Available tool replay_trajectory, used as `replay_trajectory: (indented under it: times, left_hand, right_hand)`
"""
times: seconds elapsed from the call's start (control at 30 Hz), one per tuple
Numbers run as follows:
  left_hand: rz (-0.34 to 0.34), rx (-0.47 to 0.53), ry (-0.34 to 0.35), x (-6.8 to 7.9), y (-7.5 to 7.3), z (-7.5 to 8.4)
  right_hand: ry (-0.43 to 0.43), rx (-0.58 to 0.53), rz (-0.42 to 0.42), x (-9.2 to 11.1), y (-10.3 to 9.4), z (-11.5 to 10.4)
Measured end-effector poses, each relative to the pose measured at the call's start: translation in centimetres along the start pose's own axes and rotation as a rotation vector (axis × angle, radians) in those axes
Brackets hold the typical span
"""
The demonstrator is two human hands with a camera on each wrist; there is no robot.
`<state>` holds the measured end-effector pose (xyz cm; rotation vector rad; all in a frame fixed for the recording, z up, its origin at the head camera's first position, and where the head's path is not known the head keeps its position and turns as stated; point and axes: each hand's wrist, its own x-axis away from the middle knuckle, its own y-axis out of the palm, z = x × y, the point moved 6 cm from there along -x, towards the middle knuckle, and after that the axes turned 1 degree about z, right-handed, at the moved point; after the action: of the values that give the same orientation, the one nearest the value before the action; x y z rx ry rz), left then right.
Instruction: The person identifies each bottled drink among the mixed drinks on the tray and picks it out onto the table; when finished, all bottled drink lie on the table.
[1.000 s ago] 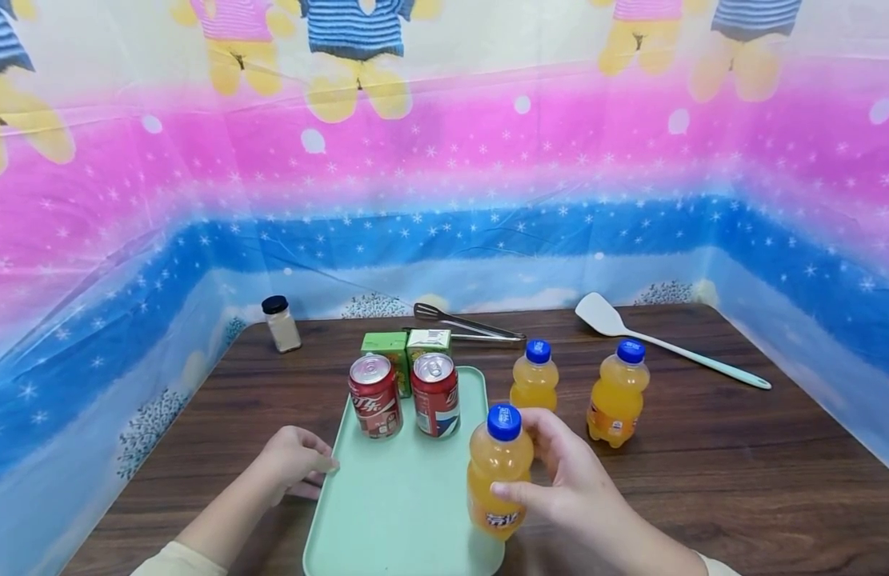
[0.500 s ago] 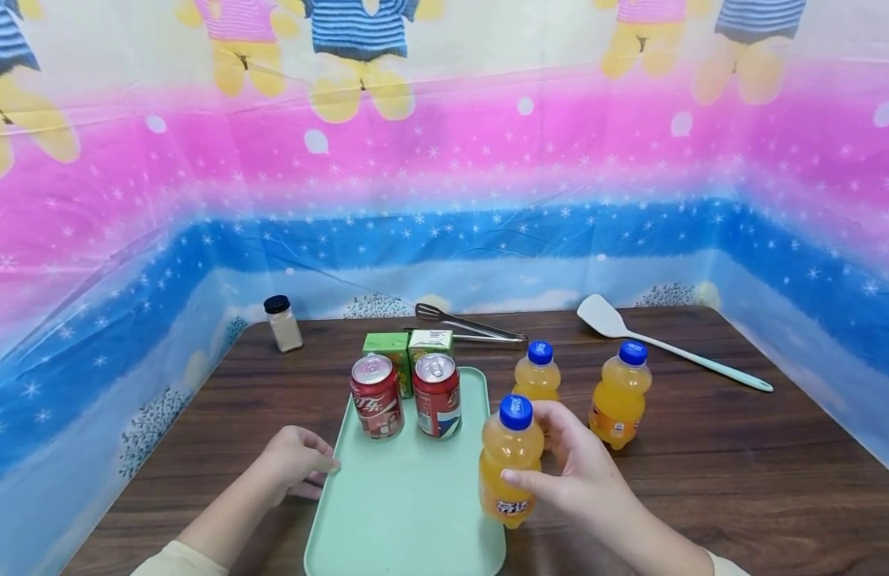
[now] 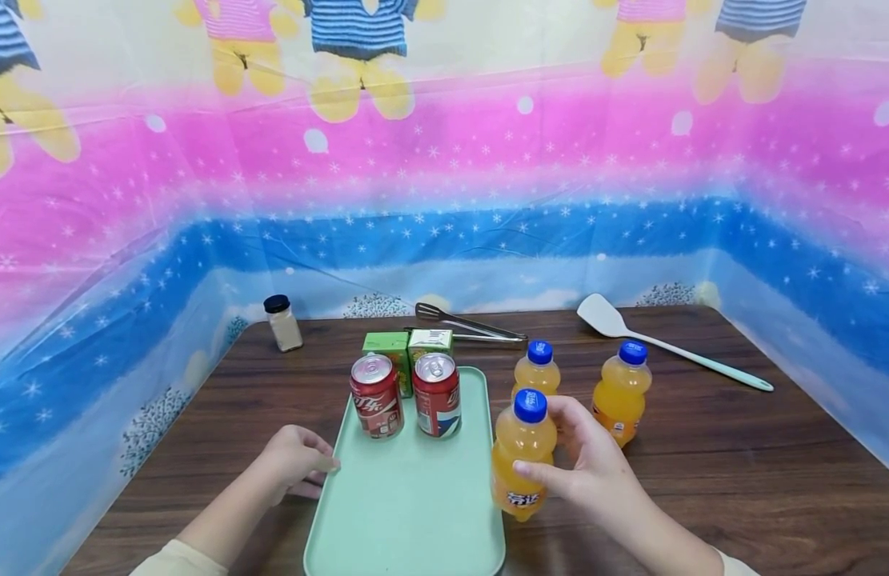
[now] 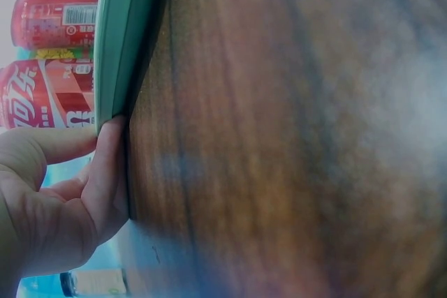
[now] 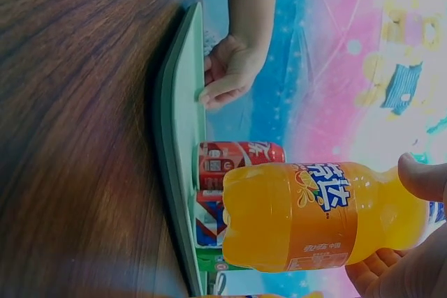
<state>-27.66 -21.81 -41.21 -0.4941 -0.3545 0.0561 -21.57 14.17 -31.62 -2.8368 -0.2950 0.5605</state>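
My right hand (image 3: 591, 460) grips an orange soda bottle (image 3: 525, 456) with a blue cap, thumb in front and fingers behind. The bottle overlaps the right rim of a pale green tray (image 3: 408, 504) in the head view. In the right wrist view, its orange label (image 5: 325, 218) shows. My left hand (image 3: 293, 462) pinches the tray's left rim, thumb above and a finger underneath in the left wrist view. Two red soda cans (image 3: 376, 400) stand on the tray's far half, in front of two green drink cartons (image 3: 386, 342).
Two more orange soda bottles (image 3: 622, 394) stand right of the tray, one partly behind the held bottle. Metal tongs (image 3: 473, 326) and a white spatula (image 3: 602, 316) with a mint handle lie farther back. A black-capped jar (image 3: 282, 326) stands at the back left. Patterned cloth surrounds the table.
My right hand has carried the bottle rightward and slightly away, from over the tray to its right rim. My left hand stays at the left rim.
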Motion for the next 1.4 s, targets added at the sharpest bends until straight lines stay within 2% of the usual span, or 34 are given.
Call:
replay_trajectory:
  times: [0.13, 0.9, 1.4]
  left_hand:
    - [0.001, -0.001, -0.006, 0.0, 0.0, 0.0]
    - [-0.003, -0.013, 0.001, -0.1, 0.2, 0.1]
    - [-0.006, -0.016, -0.003, -0.1, 0.0, 0.1]
  right_hand:
    - [-0.009, 0.009, 0.015, 0.1, -0.3, 0.3]
    - [0.130, 0.120, 0.094, 0.8, -2.3, 1.8]
    - [0.170, 0.131, 0.093, 1.2, -2.4, 2.6]
